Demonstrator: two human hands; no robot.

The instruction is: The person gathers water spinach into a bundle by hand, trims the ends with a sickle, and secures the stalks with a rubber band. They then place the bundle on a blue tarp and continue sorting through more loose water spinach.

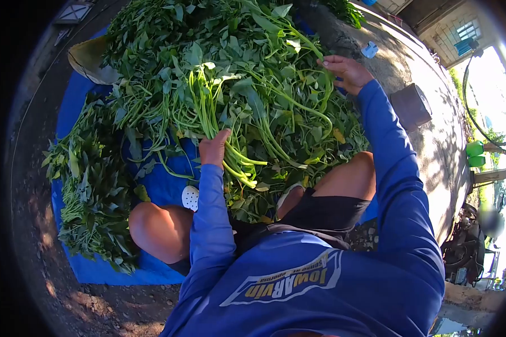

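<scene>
My left hand [213, 148] is wrapped round a bunch of green leafy stems [206, 106], with the cut ends sticking out below the fist and the leaves pointing away from me. Up and to the right, my right hand [347, 73] has its thumb and fingers pinched at a long green stem [327, 90] over the pile. A large heap of leafy greens [168, 62] spreads under and beyond both hands.
A blue tarp [95, 272] lies under the greens, with a second pile [93, 191] at the left. My bent knees are on both sides. A dark round container [411, 106] stands at the right on the concrete, and a pale sack [93, 59] lies at the upper left.
</scene>
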